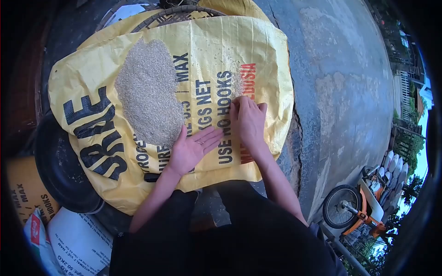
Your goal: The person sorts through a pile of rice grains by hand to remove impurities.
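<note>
A yellow woven sack (pixel 271 50) with black and red print lies spread out in front of me. Toward its left side sits a large heap of small pale grains (pixel 149 92). My left hand (pixel 189 154) is open, palm up and fingers stretched, beside the heap's lower right edge; a ring shows on one finger. Over the right part of the sack, my right hand (pixel 251 124) has its fingertips pinched together, at the lower edge of a thin scatter of grains (pixel 235 83). Whatever is between those fingertips is hidden or too small to see.
Behind the sack is a round woven basket (pixel 172 17). A black basin (pixel 62 161) stands at the left, with a white printed sack (pixel 80 239) below it. On the right, cracked concrete (pixel 340 83) stretches toward an orange motorbike (pixel 363 211).
</note>
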A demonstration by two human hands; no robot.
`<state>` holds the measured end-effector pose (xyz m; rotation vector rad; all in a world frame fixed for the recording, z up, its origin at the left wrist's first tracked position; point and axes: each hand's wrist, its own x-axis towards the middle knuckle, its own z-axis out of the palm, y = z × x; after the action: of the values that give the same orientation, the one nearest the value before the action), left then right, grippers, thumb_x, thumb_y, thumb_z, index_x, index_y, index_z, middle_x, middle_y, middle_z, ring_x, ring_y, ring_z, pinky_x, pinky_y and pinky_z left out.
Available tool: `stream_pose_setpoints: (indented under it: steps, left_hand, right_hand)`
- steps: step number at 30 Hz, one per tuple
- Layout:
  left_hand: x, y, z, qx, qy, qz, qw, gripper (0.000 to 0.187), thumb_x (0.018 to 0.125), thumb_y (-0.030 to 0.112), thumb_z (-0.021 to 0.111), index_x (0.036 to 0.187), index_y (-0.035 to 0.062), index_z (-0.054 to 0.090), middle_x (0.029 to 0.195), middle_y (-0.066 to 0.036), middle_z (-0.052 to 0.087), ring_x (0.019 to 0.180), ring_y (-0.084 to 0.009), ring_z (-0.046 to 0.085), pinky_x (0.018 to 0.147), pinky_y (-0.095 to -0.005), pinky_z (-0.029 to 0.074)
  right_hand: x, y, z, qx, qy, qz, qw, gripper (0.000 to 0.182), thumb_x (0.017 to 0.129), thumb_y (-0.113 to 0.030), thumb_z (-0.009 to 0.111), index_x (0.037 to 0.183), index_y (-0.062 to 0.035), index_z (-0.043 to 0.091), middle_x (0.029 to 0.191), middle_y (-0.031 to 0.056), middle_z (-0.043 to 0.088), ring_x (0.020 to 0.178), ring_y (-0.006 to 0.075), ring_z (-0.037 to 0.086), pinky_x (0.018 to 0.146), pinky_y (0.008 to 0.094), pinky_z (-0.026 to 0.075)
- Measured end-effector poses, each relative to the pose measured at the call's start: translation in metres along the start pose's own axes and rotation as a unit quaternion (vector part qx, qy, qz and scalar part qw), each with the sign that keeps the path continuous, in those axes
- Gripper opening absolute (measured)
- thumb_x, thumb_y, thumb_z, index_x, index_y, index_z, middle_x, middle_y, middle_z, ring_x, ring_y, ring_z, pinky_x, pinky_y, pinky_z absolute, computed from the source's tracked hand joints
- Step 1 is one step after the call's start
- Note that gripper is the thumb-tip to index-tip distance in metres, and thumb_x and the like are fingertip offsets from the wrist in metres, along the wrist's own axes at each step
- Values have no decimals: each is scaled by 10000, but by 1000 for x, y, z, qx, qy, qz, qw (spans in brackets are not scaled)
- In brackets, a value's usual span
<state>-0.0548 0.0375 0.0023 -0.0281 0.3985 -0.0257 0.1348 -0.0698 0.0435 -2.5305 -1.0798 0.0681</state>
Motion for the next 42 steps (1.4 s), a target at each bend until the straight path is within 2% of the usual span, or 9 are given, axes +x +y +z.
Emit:
stream_pose_setpoints:
  steps: [10, 12, 16, 17, 20, 22, 25, 38, 42]
  left_hand:
    - [0, 0, 2, 19, 6, -1, 1000, 979, 1037, 693, 277, 1526, -154, 264, 1591, -348, 304, 1528, -426, 265, 1292, -513, 169]
    - [0, -1, 2, 20, 37, -1, 999, 987, 1032, 704, 274, 1530, -148, 265, 1571, -321, 357, 1506, -412, 314, 1283, -512, 195]
    - [-1, 0, 4, 50, 56, 4, 997, 992, 1028, 715, 270, 1538, -135, 264, 1550, -293, 397, 1483, -397, 356, 1275, -510, 211]
    - [0, 0, 4, 45, 43, 2, 998, 988, 1028, 714, 269, 1536, -134, 270, 1562, -301, 379, 1493, -403, 340, 1278, -510, 203]
    - [0, 2, 1, 36, 15, -5, 999, 976, 1033, 704, 266, 1531, -135, 283, 1586, -319, 339, 1513, -417, 302, 1284, -511, 189]
    - [0, 1, 0, 31, 0, -9, 999, 966, 1037, 696, 263, 1528, -136, 291, 1597, -329, 316, 1524, -424, 280, 1287, -512, 181]
    - [0, 1, 1, 7, -4, -3, 1000, 948, 1047, 676, 258, 1520, -144, 299, 1607, -346, 279, 1535, -438, 244, 1292, -516, 165]
    - [0, 1, 3, 6, -2, -4, 1000, 946, 1049, 670, 257, 1520, -149, 290, 1599, -351, 291, 1532, -442, 250, 1291, -520, 169]
    - [-1, 2, 5, 16, 3, -3, 1000, 956, 1045, 678, 261, 1517, -152, 290, 1600, -354, 286, 1532, -446, 248, 1291, -524, 167]
  right_hand:
    - [-6, -10, -7, 22, -19, -9, 1000, 135, 906, -146, 710, 931, -89, 590, 844, 66, 682, 771, 245, 643, 813, 387, 377]
    - [-19, -21, -10, 114, -74, -45, 990, 157, 894, -168, 730, 912, -92, 595, 837, 50, 676, 776, 233, 647, 815, 377, 377]
    - [-30, -29, -19, 129, -180, -108, 969, 153, 890, -184, 748, 913, -95, 625, 813, 28, 656, 760, 203, 641, 824, 351, 378]
    - [-28, -27, -20, 129, -180, -107, 969, 153, 890, -184, 748, 913, -95, 625, 813, 28, 656, 760, 203, 641, 824, 351, 378]
    - [-12, -16, -21, 138, -70, -9, 988, 110, 925, -175, 725, 948, -101, 646, 774, 28, 646, 713, 199, 616, 803, 354, 369]
    - [2, -2, -22, 88, -40, 53, 994, 119, 936, -177, 699, 957, -94, 617, 825, 51, 670, 768, 245, 646, 800, 382, 366]
    - [17, 17, -15, 11, -13, 44, 999, 111, 939, -174, 693, 964, -95, 620, 839, 58, 685, 758, 249, 646, 799, 385, 362]
    - [24, 20, -9, -9, -4, -4, 1000, 107, 910, -152, 695, 925, -94, 607, 795, 55, 689, 777, 237, 658, 803, 392, 355]
    - [20, 11, -20, -6, -25, 22, 999, 108, 905, -149, 693, 927, -86, 608, 780, 55, 682, 771, 240, 656, 805, 392, 361]
